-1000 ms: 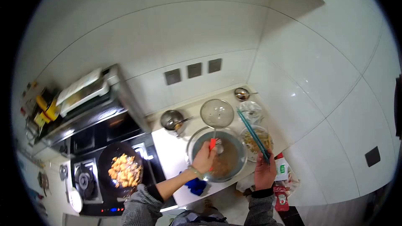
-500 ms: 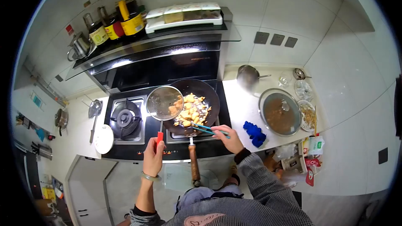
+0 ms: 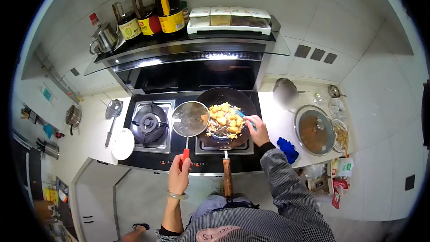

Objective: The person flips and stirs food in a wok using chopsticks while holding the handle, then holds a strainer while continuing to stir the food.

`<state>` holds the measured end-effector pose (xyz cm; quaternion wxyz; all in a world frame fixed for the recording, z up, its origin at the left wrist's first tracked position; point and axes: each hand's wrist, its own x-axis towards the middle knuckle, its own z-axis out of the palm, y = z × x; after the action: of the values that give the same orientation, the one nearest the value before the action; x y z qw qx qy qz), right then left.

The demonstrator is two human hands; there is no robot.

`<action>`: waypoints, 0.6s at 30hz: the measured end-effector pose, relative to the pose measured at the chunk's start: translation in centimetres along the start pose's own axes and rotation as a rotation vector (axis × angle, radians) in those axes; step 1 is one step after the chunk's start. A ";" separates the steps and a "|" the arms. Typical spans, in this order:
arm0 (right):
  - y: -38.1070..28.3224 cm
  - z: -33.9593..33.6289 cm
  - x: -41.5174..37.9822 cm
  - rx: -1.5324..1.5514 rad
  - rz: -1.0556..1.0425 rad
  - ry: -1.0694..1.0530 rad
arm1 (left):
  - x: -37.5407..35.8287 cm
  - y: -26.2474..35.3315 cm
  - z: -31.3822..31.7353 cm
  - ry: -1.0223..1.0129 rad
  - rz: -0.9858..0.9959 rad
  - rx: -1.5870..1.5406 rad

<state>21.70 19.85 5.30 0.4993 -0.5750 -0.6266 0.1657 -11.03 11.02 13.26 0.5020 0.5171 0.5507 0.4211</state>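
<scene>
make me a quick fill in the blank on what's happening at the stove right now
1. The left hand grips the strainer by its ____ handle.
2. The right hand holds chopsticks over the ____.
3. A ____ cloth lies on the counter right of the stove.

Missing words: red; wok; blue

- Strainer (image 3: 190, 119): round wire-mesh skimmer on a thin metal shaft with a red grip, gripped at that red end by the left hand (image 3: 179, 174); the mesh sits level, far out from the grip, at the wok's left edge.
- Chopsticks (image 3: 242, 115): teal pair pinched in the right hand (image 3: 257, 130), tips angled out from the grip into the yellow food pieces (image 3: 223, 120).
</scene>
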 end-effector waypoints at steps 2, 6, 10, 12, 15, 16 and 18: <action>1.9 2.0 2.2 -0.026 -0.017 -0.022 | 0.7 0.6 0.0 -0.001 -0.036 -0.005; 3.2 5.2 3.7 -0.035 -0.045 -0.173 | 1.7 0.9 -0.1 -0.001 -0.029 -0.006; 1.9 4.6 2.2 0.036 -0.014 -0.374 | 3.0 0.6 -0.3 -0.018 -0.054 0.016; -0.4 2.7 2.0 0.005 -0.035 -0.476 | 3.9 0.2 -0.4 -0.038 -0.039 0.017; -4.4 0.1 1.4 0.006 0.030 -0.459 | 4.9 -0.2 -1.0 -0.085 -0.016 0.021; -5.7 -0.3 1.0 0.035 0.042 -0.425 | 5.2 -0.2 -1.2 -0.102 -0.028 0.005; -7.1 1.2 -0.2 0.156 0.113 -0.468 | 5.4 -0.1 -1.7 -0.130 -0.048 -0.015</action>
<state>16.74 18.09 10.17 0.3736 -0.5148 -0.6772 0.3698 -12.50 16.48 12.73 0.5507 0.5263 0.5258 0.3785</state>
